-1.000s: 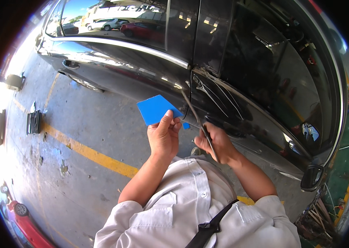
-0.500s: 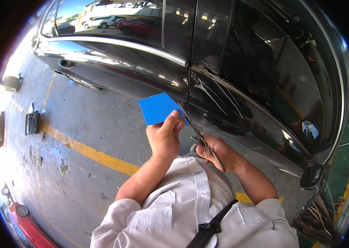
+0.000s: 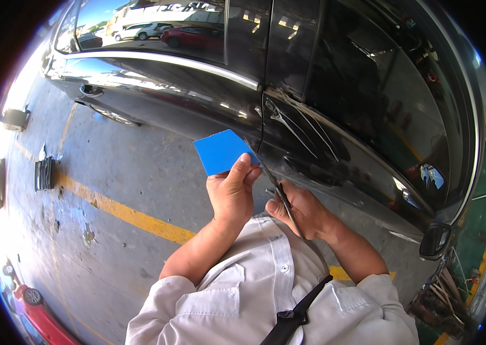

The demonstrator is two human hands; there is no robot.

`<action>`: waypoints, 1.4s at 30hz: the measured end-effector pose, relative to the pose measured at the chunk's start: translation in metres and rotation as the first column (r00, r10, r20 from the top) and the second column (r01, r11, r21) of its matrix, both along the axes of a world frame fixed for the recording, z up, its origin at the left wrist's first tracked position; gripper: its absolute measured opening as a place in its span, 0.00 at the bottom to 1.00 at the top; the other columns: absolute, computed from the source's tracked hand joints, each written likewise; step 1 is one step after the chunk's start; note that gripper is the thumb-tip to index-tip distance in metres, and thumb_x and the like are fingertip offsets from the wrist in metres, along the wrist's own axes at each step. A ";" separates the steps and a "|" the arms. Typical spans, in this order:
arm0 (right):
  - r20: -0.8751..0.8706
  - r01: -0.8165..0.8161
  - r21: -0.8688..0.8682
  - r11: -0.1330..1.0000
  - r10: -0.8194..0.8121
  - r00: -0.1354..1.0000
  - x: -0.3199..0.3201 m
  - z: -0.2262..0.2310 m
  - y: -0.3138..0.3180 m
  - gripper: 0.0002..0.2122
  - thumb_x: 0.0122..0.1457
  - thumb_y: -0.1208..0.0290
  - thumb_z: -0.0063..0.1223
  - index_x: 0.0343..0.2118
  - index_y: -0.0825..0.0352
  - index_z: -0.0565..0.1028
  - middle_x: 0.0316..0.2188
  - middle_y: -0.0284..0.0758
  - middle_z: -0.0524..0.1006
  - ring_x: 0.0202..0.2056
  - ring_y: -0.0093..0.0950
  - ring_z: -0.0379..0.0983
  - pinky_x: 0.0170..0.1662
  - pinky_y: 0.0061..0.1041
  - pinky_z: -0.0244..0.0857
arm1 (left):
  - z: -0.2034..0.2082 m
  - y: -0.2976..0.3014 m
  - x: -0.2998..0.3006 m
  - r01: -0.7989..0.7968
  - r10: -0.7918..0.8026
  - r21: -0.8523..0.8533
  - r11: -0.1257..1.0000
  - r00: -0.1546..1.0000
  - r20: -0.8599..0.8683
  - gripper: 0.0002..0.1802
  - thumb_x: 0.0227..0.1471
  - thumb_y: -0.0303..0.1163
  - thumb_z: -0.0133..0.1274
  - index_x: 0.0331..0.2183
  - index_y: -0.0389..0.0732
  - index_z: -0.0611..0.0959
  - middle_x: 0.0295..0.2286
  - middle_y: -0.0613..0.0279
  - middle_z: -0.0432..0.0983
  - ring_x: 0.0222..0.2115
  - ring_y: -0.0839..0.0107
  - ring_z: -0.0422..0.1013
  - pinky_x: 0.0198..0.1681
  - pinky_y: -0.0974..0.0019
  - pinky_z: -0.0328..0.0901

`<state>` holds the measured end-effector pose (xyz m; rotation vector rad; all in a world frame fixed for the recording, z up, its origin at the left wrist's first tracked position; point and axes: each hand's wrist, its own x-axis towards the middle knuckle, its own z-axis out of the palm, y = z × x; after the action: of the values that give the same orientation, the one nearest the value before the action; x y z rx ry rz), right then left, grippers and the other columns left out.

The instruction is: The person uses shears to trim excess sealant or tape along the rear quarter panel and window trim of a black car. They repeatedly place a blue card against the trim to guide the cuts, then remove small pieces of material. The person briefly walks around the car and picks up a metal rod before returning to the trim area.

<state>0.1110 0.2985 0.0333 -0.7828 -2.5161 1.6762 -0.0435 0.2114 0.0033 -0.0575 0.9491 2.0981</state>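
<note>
My left hand (image 3: 230, 190) is closed on a flat blue sheet (image 3: 223, 150), pinching its lower right corner under the thumb. The sheet has a slanted edge and faces up at me. Beside it runs a long, thin dark strip (image 3: 271, 177), slightly bent, its upper end by the sheet's right edge. My right hand (image 3: 303, 211) is wrapped round this strip lower down, near my belly. The strip continues down across my light shirt. Some of the right fingers are hidden. Just beyond both hands stands a black car (image 3: 197, 95), touched by neither hand.
The car's side mirror (image 3: 435, 241) sticks out at the right. A grey floor with a yellow line (image 3: 133, 217) spreads to the left, where a black object (image 3: 44, 173) lies. A red car (image 3: 41, 316) is at the lower left. Rods and scraps (image 3: 441, 305) are piled at the lower right.
My right hand has shifted slightly left along with the strip, and its thumb has moved lower and left. My left hand and the blue sheet have barely moved.
</note>
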 end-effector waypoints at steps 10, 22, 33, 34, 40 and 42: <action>-0.099 0.018 -0.060 0.998 -0.024 0.995 0.000 -0.012 -0.002 0.29 0.68 0.41 0.48 0.33 0.73 0.69 0.22 0.43 0.73 0.27 0.38 0.72 0.35 0.36 0.66 | 0.000 0.003 0.000 0.031 -0.032 -0.051 0.998 0.999 -0.011 0.11 0.57 0.25 0.65 0.42 0.42 0.82 0.35 0.66 0.83 0.32 0.73 0.79 0.36 0.70 0.75; -0.063 -0.004 0.008 1.000 0.005 0.998 0.006 -0.009 -0.003 0.28 0.71 0.43 0.43 0.31 0.71 0.70 0.20 0.42 0.73 0.25 0.37 0.73 0.33 0.35 0.66 | -0.004 0.004 0.002 0.069 -0.068 -0.064 0.996 0.998 0.017 0.11 0.56 0.24 0.65 0.41 0.42 0.82 0.35 0.66 0.81 0.32 0.74 0.78 0.35 0.70 0.74; -0.053 -0.024 0.047 0.999 0.026 0.998 0.008 -0.021 -0.010 0.22 0.74 0.50 0.38 0.45 0.70 0.71 0.19 0.31 0.66 0.23 0.25 0.62 0.30 0.29 0.58 | -0.013 -0.005 0.004 0.109 -0.105 -0.101 0.989 0.993 0.046 0.13 0.54 0.24 0.65 0.42 0.41 0.83 0.36 0.64 0.81 0.33 0.72 0.78 0.35 0.70 0.75; -0.068 -0.025 0.070 0.997 0.030 0.997 0.008 -0.022 -0.010 0.22 0.74 0.50 0.39 0.44 0.69 0.71 0.19 0.31 0.66 0.23 0.25 0.62 0.30 0.30 0.58 | -0.014 -0.005 0.004 0.112 -0.108 -0.100 0.989 0.993 0.047 0.13 0.54 0.24 0.65 0.43 0.41 0.83 0.36 0.64 0.81 0.33 0.72 0.78 0.35 0.70 0.75; 0.042 0.010 0.077 0.997 -0.013 0.999 0.012 -0.015 -0.013 0.26 0.71 0.47 0.47 0.32 0.73 0.72 0.22 0.49 0.76 0.27 0.47 0.77 0.31 0.39 0.68 | -0.017 -0.008 0.005 0.136 -0.131 -0.115 0.984 0.990 0.054 0.13 0.54 0.23 0.64 0.42 0.40 0.83 0.36 0.63 0.82 0.33 0.71 0.79 0.35 0.69 0.76; 0.061 0.022 0.080 0.997 -0.027 0.998 0.011 -0.014 -0.015 0.26 0.70 0.48 0.48 0.31 0.72 0.72 0.20 0.48 0.75 0.26 0.47 0.77 0.30 0.38 0.67 | -0.018 -0.009 0.005 0.141 -0.133 -0.130 0.981 0.989 0.071 0.12 0.55 0.23 0.64 0.42 0.40 0.83 0.36 0.63 0.82 0.33 0.71 0.79 0.36 0.69 0.76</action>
<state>0.1220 0.2838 0.0193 -0.8678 -2.5839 1.5577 -0.0381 0.2019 -0.0149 -0.1228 1.0268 1.8936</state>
